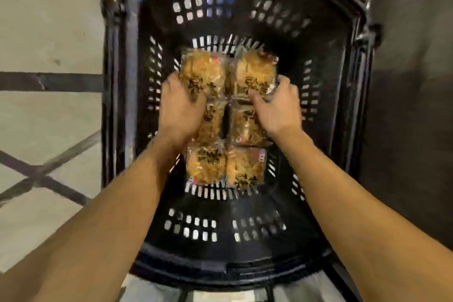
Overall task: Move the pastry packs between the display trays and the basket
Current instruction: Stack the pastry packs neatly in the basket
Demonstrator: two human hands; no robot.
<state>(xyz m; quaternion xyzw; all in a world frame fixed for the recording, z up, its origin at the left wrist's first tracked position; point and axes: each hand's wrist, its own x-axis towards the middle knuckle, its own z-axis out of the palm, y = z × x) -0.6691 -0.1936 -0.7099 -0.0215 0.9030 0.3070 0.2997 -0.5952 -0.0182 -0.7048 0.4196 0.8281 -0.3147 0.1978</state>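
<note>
A black slotted basket [326, 61] stands below me, seen from above. Several clear-wrapped golden pastry packs with black lettering lie in two columns on its floor. My left hand [180, 108] grips the far left pack [203, 71], thumb over its near edge. My right hand [275, 105] grips the far right pack [256, 72] at its right side. The middle packs [245, 130] lie partly under both hands. Two near packs [225, 167] lie untouched. The picture is blurred.
The basket's handle bars [110, 56] run along its left and right sides. A pale tiled floor with dark lines [49, 105] lies to the left. Dark floor [411, 105] lies to the right. No display tray is in view.
</note>
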